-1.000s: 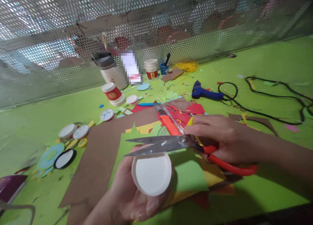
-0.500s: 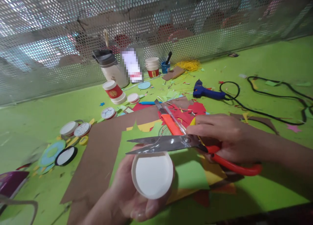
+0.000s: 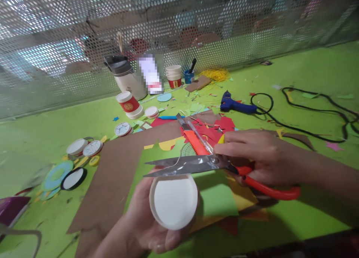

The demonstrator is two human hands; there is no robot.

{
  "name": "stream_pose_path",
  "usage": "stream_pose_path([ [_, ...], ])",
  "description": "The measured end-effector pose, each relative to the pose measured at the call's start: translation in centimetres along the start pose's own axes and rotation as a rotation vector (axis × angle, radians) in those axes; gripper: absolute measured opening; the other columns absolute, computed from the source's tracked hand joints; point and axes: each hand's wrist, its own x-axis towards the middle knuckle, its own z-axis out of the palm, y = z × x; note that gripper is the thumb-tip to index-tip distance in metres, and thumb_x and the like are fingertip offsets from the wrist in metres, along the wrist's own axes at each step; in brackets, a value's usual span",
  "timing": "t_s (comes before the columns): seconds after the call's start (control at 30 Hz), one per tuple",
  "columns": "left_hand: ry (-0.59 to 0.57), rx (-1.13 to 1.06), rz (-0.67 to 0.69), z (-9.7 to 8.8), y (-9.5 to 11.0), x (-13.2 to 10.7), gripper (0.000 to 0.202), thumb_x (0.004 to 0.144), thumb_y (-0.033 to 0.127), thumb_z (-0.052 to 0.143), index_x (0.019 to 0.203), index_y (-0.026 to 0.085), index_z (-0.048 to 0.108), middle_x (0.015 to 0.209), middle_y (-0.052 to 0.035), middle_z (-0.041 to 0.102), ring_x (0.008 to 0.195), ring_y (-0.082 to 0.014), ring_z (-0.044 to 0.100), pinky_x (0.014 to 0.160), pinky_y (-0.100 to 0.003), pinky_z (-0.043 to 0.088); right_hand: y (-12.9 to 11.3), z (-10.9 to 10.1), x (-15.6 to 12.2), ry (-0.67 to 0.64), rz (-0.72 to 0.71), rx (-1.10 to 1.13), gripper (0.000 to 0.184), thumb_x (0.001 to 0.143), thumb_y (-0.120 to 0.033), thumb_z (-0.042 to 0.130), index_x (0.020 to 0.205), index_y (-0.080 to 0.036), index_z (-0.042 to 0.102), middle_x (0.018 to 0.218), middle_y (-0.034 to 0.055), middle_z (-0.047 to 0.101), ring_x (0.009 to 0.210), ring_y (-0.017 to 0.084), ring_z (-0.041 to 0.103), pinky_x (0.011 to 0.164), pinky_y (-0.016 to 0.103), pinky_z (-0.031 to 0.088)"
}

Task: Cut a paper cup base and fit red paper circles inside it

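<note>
My left fingers (image 3: 171, 238) curled round the cup (image 3: 174, 202); right fingers (image 3: 238, 149) gripped the part-open scissors (image 3: 206, 163) at its rim.

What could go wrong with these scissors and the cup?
The open scissors in the right hand sit by the rim of the white cup and close to the left hand; a slip might nick that hand or the rim. The orange cutter seems to have its blade out; the right hand might brush it.
</note>
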Motion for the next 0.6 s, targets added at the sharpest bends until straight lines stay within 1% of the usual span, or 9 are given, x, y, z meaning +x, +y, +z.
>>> stream_pose_path([
  [0.07, 0.016, -0.056, -0.072, 0.51, 0.18, -0.07, 0.033, 0.072, 0.045, 0.065, 0.084, 0.014, 0.071, 0.068, -0.0102, 0.073, 0.046, -0.0198, 0.065, 0.031, -0.02, 0.039, -0.04, -0.03, 0.0, 0.001, -0.002, -0.01, 0.031, 0.077, -0.009, 0.053, 0.104, -0.017, 0.066, 0.075, 0.0053, 0.059, 0.064, 0.018, 0.052, 0.056, 0.026, 0.037],
  [0.1, 0.002, -0.077, -0.112, 0.67, 0.25, -0.08, 0.033, 0.072, 0.046, 0.065, 0.083, 0.014, 0.07, 0.068, -0.0102, 0.073, 0.044, -0.02, 0.065, 0.03, -0.02, 0.037, -0.03, -0.04, -0.01, -0.001, -0.001, -0.016, 0.031, 0.077, -0.009, 0.053, 0.104, -0.017, 0.066, 0.076, 0.0056, 0.059, 0.064, 0.018, 0.052, 0.056, 0.026, 0.037],
  [0.17, -0.026, -0.092, -0.139, 0.75, 0.32, -0.1, 0.034, 0.074, 0.046, 0.062, 0.082, 0.014, 0.07, 0.065, -0.01, 0.072, 0.042, -0.0193, 0.064, 0.028, -0.019, 0.033, 0.0, -0.05, -0.05, -0.006, 0.003, -0.024, 0.032, 0.076, -0.009, 0.052, 0.104, -0.017, 0.066, 0.078, 0.0066, 0.061, 0.066, 0.019, 0.054, 0.057, 0.027, 0.038],
  [0.27, -0.018, -0.076, -0.091, 0.59, 0.17, -0.14, 0.035, 0.079, 0.046, 0.057, 0.083, 0.014, 0.069, 0.061, -0.0098, 0.07, 0.04, -0.0168, 0.061, 0.027, -0.016, 0.029, 0.09, -0.1, -0.12, -0.013, -0.001, -0.019, 0.033, 0.076, -0.009, 0.052, 0.104, -0.017, 0.066, 0.079, 0.0075, 0.063, 0.067, 0.02, 0.055, 0.057, 0.028, 0.039],
  [0.4, -0.074, -0.032, -0.09, 0.29, -0.09, -0.14, 0.044, 0.082, 0.052, 0.052, 0.08, 0.01, 0.067, 0.05, -0.008, 0.063, 0.034, -0.0135, 0.054, 0.025, -0.015, 0.026, 0.01, -0.23, -0.18, -0.018, -0.002, -0.015, 0.033, 0.076, -0.009, 0.052, 0.105, -0.017, 0.067, 0.08, 0.0077, 0.064, 0.066, 0.02, 0.055, 0.057, 0.028, 0.039],
  [0.53, -0.085, -0.016, -0.027, 0.36, 0.16, 0.09, 0.047, 0.083, 0.054, 0.05, 0.08, 0.01, 0.066, 0.056, -0.0101, 0.066, 0.037, -0.0141, 0.056, 0.025, -0.015, 0.022, -0.05, -0.07, -0.05, -0.019, 0.004, -0.028, 0.032, 0.077, -0.012, 0.053, 0.105, -0.016, 0.067, 0.078, 0.007, 0.065, 0.065, 0.02, 0.056, 0.057, 0.028, 0.039],
  [0.6, -0.099, 0.015, -0.018, 0.73, 0.47, 0.29, 0.047, 0.085, 0.052, 0.048, 0.078, 0.009, 0.067, 0.053, -0.0089, 0.064, 0.035, -0.0136, 0.054, 0.026, -0.016, 0.024, 0.26, 0.2, 0.11, 0.016, 0.065, -0.021, 0.03, 0.078, -0.013, 0.054, 0.106, -0.017, 0.066, 0.08, 0.0067, 0.067, 0.069, 0.021, 0.06, 0.06, 0.029, 0.042],
])
